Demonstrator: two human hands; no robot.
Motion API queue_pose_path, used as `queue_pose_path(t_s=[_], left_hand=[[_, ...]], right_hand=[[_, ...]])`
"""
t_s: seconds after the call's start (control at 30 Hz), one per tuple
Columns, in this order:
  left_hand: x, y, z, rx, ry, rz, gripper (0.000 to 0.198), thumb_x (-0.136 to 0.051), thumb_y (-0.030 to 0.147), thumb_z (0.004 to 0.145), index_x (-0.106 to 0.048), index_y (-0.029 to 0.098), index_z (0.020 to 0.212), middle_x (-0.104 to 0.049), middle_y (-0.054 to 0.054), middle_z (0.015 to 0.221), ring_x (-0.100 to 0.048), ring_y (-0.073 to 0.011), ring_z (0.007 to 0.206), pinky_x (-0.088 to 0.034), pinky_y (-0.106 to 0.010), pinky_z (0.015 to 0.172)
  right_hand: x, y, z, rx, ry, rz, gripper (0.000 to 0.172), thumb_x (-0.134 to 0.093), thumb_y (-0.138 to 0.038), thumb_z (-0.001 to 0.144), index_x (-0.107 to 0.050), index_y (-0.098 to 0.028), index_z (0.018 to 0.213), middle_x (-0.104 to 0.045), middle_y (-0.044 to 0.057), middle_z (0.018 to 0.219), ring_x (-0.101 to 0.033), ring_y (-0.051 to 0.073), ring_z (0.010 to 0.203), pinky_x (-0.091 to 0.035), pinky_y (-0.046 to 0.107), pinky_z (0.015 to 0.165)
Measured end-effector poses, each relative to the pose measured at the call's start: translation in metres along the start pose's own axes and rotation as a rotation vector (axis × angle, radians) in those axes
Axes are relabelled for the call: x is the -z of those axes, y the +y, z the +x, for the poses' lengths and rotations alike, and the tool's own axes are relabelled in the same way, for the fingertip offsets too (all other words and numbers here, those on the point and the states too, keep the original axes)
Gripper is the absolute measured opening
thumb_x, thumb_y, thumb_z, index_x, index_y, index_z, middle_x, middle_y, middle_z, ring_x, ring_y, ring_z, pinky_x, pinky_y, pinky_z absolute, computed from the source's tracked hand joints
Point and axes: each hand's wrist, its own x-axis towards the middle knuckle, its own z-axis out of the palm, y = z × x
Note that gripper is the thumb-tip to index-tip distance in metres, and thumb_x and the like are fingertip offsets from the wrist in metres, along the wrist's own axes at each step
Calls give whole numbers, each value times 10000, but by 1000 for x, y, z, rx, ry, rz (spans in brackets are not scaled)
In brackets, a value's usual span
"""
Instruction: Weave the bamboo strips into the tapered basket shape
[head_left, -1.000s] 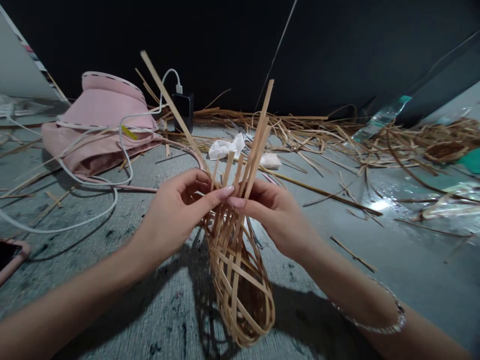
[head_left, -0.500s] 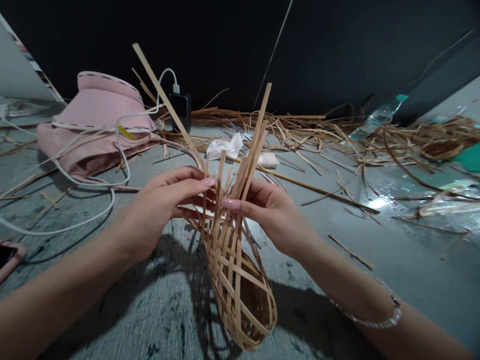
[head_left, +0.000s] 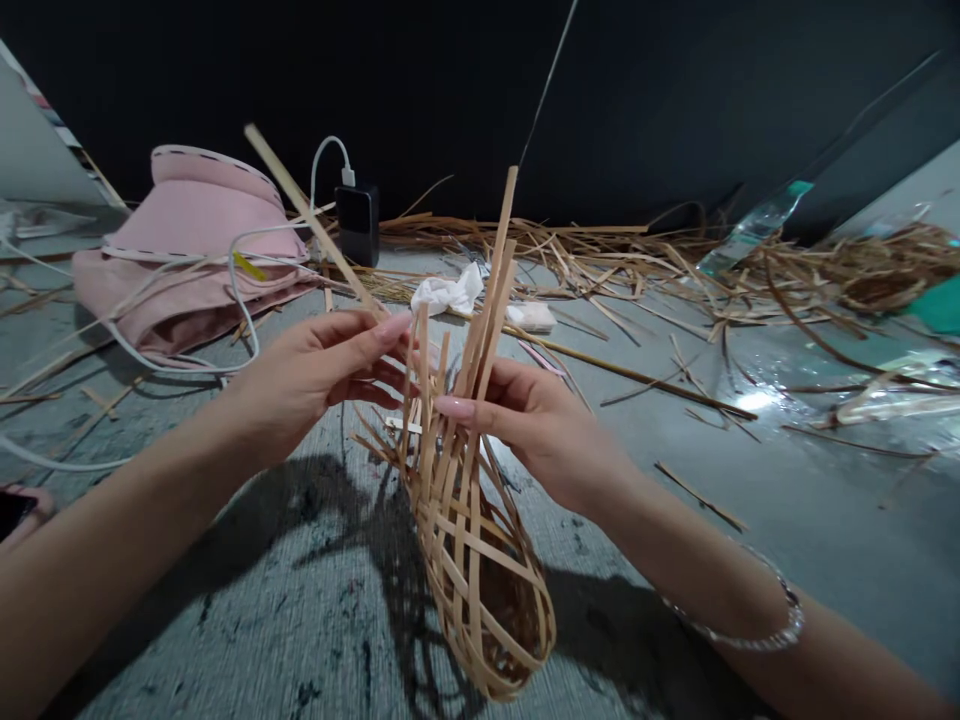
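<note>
A partly woven basket (head_left: 480, 580) of thin tan strips stands in front of me, its rounded, open-mesh part low and its loose strip ends pointing up. My right hand (head_left: 536, 420) is closed on a bundle of the upright strips (head_left: 491, 310), thumb in front and fingers behind. At the basket's left side, my left hand (head_left: 337, 365) pinches a long strip (head_left: 307, 215) that slants up and left, thumb pressed over it. The fingertips behind the strips are partly hidden.
A pink sun visor (head_left: 202, 220), a white cable (head_left: 244, 330) and a black power bank (head_left: 358, 222) lie at left. Crumpled tissue (head_left: 450, 290) sits behind the basket. Loose strips (head_left: 585, 260) line the dark wall; a plastic bottle (head_left: 757, 225) leans at right. A phone (head_left: 19, 510) shows at left.
My left hand has moved a little left and up, away from the basket's strips, and the long strip has swung lower. My right hand keeps its hold on the bundle.
</note>
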Motion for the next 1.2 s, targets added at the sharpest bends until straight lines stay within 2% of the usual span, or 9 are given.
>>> queue_pose_path(t_s=[0.17, 0.37, 0.5, 0.63, 0.73, 0.87, 1.0, 1.1, 1.2], left_hand=[[9, -6, 6, 58, -36, -18, 213, -571, 302, 921, -668, 157, 798, -727, 20, 700, -669, -115, 690, -529, -255, 738], [13, -6, 7, 67, -73, 0, 231, -579, 294, 911, -680, 150, 759, -736, 12, 676, -677, -120, 672, -525, -247, 726], [15, -6, 7, 84, -78, 10, 254, -558, 279, 923, -679, 123, 762, -742, -11, 693, -682, -116, 681, -525, -234, 726], [20, -9, 12, 97, -105, 6, 205, -635, 293, 845, -685, 115, 756, -751, -47, 679, -707, -156, 667, -552, -274, 699], [20, -10, 14, 93, -63, 4, 186, -686, 298, 789, -694, 117, 743, -746, -50, 654, -702, -158, 631, -556, -263, 648], [15, -10, 11, 26, 46, 81, 150, -679, 255, 794, -695, 121, 728, -720, -22, 636, -673, -129, 601, -522, -224, 601], [14, -10, 9, -38, 43, 211, 131, -693, 281, 797, -694, 151, 817, -719, -12, 752, -663, -129, 699, -485, -217, 634], [19, -9, 10, 3, -97, 166, 212, -652, 330, 786, -692, 184, 934, -734, -36, 889, -673, -178, 835, -498, -269, 739], [22, -7, 9, 72, -390, 170, 252, -631, 274, 711, -692, 194, 942, -734, -45, 946, -662, -213, 923, -501, -302, 815]], right_hand=[[1, 0, 1, -9, 9, 16, 125, -766, -268, 735, -692, -186, 793, -664, -17, 761, -593, 113, 711, -488, 255, 715], [2, -1, 0, -14, 38, -62, 111, -745, -261, 758, -703, -177, 817, -686, -3, 811, -612, 125, 766, -485, 270, 784], [5, -1, 1, 0, 51, -105, 99, -744, -254, 751, -693, -174, 781, -675, -12, 756, -606, 116, 707, -491, 262, 725], [8, -1, 3, 8, 65, -132, 108, -747, -244, 739, -680, -167, 775, -686, -4, 756, -629, 119, 696, -506, 255, 682], [8, 0, 3, -15, 57, -109, 116, -744, -235, 741, -658, -164, 774, -685, -5, 737, -653, 125, 670, -526, 255, 643], [7, -1, 2, 1, 74, -97, 106, -734, -217, 752, -651, -165, 791, -682, -4, 723, -672, 140, 664, -556, 284, 651], [6, -1, 1, 9, 105, -103, 104, -737, -222, 755, -644, -176, 767, -698, -3, 703, -686, 145, 654, -559, 290, 651], [6, 0, 1, 41, 115, -85, 88, -728, -222, 769, -654, -184, 802, -712, -3, 731, -695, 146, 677, -557, 295, 678], [7, 2, 1, 81, 138, -103, 92, -734, -216, 767, -654, -186, 801, -715, -2, 762, -688, 139, 708, -542, 285, 698]])
